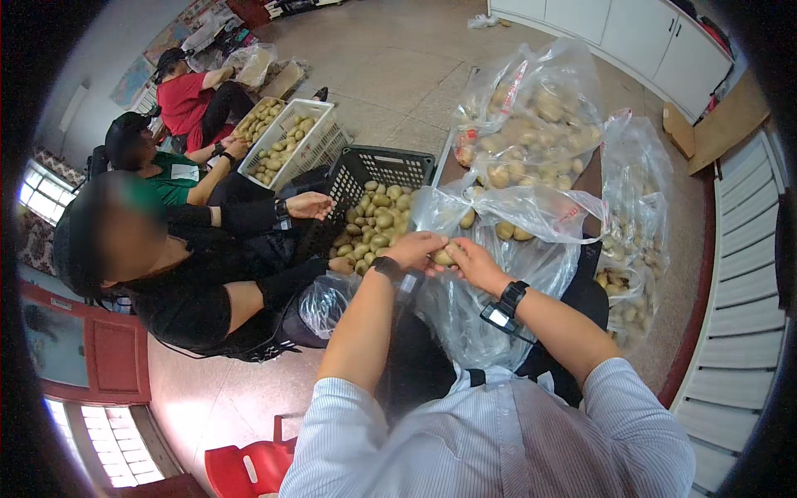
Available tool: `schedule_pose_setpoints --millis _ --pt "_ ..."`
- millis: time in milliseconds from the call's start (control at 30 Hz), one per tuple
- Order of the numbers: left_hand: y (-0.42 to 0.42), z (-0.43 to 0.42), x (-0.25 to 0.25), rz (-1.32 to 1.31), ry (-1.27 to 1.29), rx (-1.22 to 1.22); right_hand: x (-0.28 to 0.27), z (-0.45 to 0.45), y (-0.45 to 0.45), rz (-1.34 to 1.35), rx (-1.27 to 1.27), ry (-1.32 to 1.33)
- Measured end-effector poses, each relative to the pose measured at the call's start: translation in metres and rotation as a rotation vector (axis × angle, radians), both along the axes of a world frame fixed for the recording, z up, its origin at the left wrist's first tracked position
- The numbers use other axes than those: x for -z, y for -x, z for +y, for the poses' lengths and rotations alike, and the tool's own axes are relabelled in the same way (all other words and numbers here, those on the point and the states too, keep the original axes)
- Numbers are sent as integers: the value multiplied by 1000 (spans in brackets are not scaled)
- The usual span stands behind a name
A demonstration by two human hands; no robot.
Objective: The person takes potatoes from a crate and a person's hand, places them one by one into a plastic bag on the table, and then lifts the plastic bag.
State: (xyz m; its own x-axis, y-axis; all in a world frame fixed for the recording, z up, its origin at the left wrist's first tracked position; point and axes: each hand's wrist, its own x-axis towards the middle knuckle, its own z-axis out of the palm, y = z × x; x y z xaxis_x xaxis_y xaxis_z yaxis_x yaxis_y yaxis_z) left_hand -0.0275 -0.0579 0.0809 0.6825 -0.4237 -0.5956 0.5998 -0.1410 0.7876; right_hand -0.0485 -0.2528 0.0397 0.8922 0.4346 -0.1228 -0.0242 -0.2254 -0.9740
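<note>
Both of my hands meet in front of me around one potato [444, 256]. My left hand [416, 251] closes on it from the left, and my right hand [476, 264] grips its right side. Just beyond my hands, a clear plastic bag [531, 124] full of potatoes lies open toward me, its loose film draping down over my lap. Left of my hands stands a black crate [390, 159] with many potatoes [382, 217] in it.
A co-worker in black [195, 274] sits close on my left, one hand over the black crate. Two more people sit farther back by a white crate [320, 124] of potatoes. More bagged potatoes [635, 249] lie at right. A red stool [249, 465] stands at lower left.
</note>
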Motion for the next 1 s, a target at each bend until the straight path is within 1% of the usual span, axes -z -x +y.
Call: schedule_pose_setpoints --millis 100,233,300,333,400,433,500,533,567,600,633,667,700,733,800,900,1000 --pt "-1 1 6 16 28 -13 -11 -3 1 49 -13 8" --pt "-3 4 8 -3 -6 -19 3 -13 -3 55 -45 10" --pt "-3 9 10 -15 -9 -91 11 -24 -2 -335 21 214" --pt "-4 13 14 -16 -11 -93 20 -32 -6 -337 19 212" --pt "-5 22 25 -63 -4 -222 37 -46 -15 -475 93 366" --pt "-8 27 31 -62 -3 -220 35 -52 -16 -474 95 368" --pt "-14 36 37 1 40 -314 24 -64 -19 -457 205 517" --pt "-12 38 37 -21 45 -331 22 -68 -23 -454 211 524" --pt "-6 37 23 -42 59 -350 21 -74 -30 -379 197 599" --pt "-8 42 29 -33 40 -377 19 -80 -34 -301 183 673" --pt "-9 44 30 -24 22 -405 23 -85 -36 -297 192 682" --pt "-9 43 29 -26 -77 -464 26 -88 -39 -394 226 737" --pt "-11 48 33 0 -30 -469 30 -91 -42 -493 258 789" --pt "-11 51 36 -40 -72 -472 29 -93 -44 -492 262 793" --pt "-11 57 41 -79 -115 -474 29 -94 -48 -216 202 818" --pt "-16 64 55 -64 -120 -503 39 -97 -55 -253 154 845" --pt "-17 71 66 -66 -144 -523 29 -96 -51 -322 137 862"
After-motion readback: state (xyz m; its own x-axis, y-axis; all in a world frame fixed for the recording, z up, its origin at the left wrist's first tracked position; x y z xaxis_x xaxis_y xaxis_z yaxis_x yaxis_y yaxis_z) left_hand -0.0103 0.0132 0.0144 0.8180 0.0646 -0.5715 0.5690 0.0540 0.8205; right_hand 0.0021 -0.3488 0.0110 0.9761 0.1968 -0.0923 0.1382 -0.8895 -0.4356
